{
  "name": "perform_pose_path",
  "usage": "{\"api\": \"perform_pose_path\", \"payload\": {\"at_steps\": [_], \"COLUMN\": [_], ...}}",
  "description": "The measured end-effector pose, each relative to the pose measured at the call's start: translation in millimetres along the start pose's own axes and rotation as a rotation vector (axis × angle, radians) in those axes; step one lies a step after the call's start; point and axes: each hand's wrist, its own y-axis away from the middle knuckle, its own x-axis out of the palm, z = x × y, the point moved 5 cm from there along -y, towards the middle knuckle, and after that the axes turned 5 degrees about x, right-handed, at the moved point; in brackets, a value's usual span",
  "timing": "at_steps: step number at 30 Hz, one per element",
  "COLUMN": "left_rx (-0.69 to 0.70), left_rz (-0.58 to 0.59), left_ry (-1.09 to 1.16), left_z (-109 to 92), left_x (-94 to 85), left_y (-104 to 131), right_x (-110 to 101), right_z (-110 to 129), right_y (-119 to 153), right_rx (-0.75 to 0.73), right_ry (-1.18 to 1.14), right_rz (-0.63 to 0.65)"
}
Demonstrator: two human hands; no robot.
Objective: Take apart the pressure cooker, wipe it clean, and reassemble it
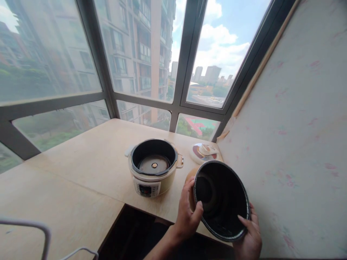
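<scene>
A dark inner pot [225, 206] is tilted in the air at the lower right, its opening facing me. My left hand [188, 213] grips its left side, thumb over the rim. On the right side of the rim, my right hand [249, 231] holds it with the thumb inside. The pot looks bare within. To the left stands a cream electric pressure cooker [154, 173], lidless, its round heating plate visible at the bottom and a control panel at the front. Behind the pot lies the cooker's lid [204, 152] on the ledge.
The pale ledge [89, 159] runs along the windows. A dark gap [135, 231] opens below its front edge. At the lower left is a curved white metal bar [29, 224]. A papered wall [298, 144] rises close on the right.
</scene>
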Motion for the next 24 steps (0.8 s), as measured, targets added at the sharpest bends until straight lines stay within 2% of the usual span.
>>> {"api": "perform_pose_path", "payload": {"at_steps": [7,11,17,24], "left_rx": [-0.117,-0.236,-0.388,-0.446], "left_rz": [0.016,-0.054,-0.2,-0.228], "left_ry": [0.003,0.022,0.106,0.097], "left_z": [23.2,36.2,64.5,78.0], "left_x": [-3.3,-5.6,-6.2,-8.8], "left_y": [6.0,9.8,27.7,35.8], "right_x": [-12.2,-13.4,-16.6,-17.9], "right_z": [-15.1,-27.8,-49.9,-64.0], "right_y": [-8.2,-12.7,-19.4,-25.0], "right_rx": [0.035,0.078,0.122,0.154], "right_ry": [0.052,0.036,0.066,0.064], "right_rz": [-0.002,-0.015,-0.014,-0.007]}}
